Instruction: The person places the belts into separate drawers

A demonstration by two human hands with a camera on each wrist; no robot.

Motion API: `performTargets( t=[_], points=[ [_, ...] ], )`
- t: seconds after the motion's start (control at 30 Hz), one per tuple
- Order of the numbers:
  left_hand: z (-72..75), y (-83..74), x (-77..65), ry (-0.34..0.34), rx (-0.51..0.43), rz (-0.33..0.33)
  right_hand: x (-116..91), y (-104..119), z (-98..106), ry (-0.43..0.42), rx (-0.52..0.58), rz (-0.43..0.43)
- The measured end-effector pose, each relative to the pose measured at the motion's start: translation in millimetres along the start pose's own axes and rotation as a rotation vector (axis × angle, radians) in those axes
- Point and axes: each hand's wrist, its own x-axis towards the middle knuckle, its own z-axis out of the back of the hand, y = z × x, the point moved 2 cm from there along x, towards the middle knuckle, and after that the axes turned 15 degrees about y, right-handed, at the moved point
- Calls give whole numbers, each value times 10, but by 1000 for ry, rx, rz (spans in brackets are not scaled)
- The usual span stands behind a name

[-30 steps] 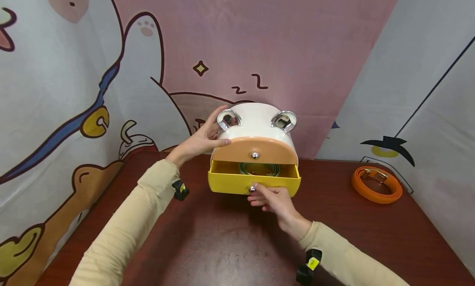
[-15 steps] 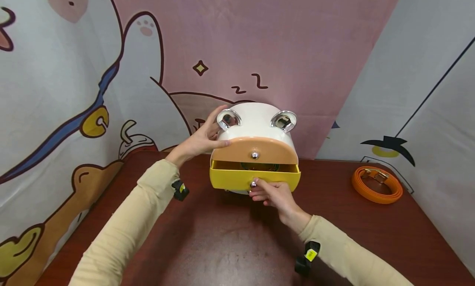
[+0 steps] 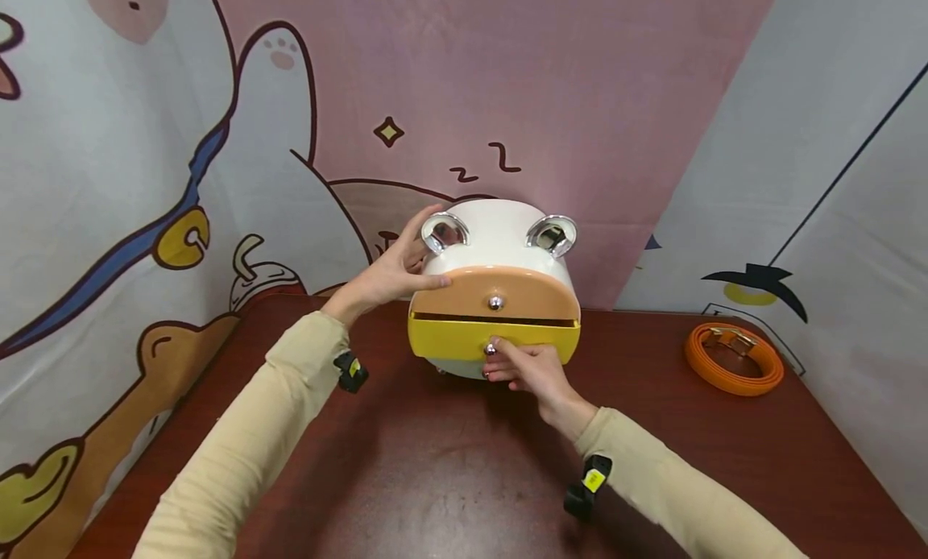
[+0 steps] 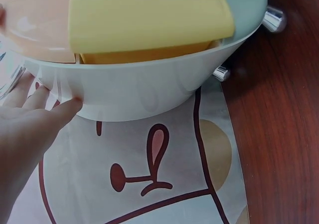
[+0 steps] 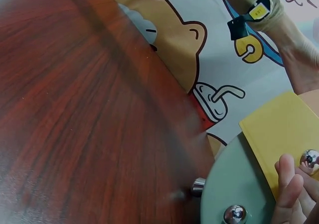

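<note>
A small white frog-shaped drawer chest [image 3: 500, 241] with shiny silver eyes stands on the table. Its yellow middle drawer [image 3: 445, 339] sticks out slightly beneath the peach top drawer [image 3: 464, 289], with a dark gap showing above it. My right hand [image 3: 535, 374] pinches the yellow drawer's silver knob [image 3: 490, 349] between thumb and fingers. On the chest's left side rests my left hand [image 3: 387, 275], thumb at the front edge and fingers near the left eye. In the left wrist view its fingers [image 4: 65, 109] lie fairly straight against the white side wall. The yellow drawer's inside is hidden.
A coiled orange belt [image 3: 734, 359] with a metal buckle lies at the right on the dark red-brown table [image 3: 435, 470]. Cartoon-printed cloth [image 3: 565, 100] hangs close behind the chest and along both sides. The pale green bottom drawer [image 5: 234, 179] is closed.
My right hand has moved the yellow drawer inward, away from me. The green coiled item inside it has gone out of sight. My left hand has stayed on the chest.
</note>
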Motion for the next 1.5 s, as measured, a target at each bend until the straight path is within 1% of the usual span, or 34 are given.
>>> performTargets(
  t=[0.07, 0.1, 0.3, 0.57, 0.7, 0.93, 1.27, 1.4, 1.5],
  points=[
    [0, -10, -3, -2, -10, 7, 27, 4, 6, -2, 2, 2],
    [-2, -11, -5, -5, -12, 13, 65, -28, 26, -4, 9, 4],
    [-9, -19, -22, -17, -17, 30, 139, -17, 55, -4, 39, 6],
    [-6, -29, -21, -12, -29, 25, 160, 9, 65, 8, 40, 12],
    [0, -13, -15, -12, -22, 16, 153, 11, 67, 12, 33, 13],
    [13, 17, -12, -15, 18, 6, 169, -1, 72, 8, 17, 12],
    [24, 40, -20, -47, 33, 12, 217, 6, 67, 16, 4, 20],
    [22, 44, -2, -62, 49, 24, 221, 25, 89, 28, 5, 15],
    [32, 47, 19, -63, 45, 15, 230, 38, 114, 51, 8, 19]
  ],
)
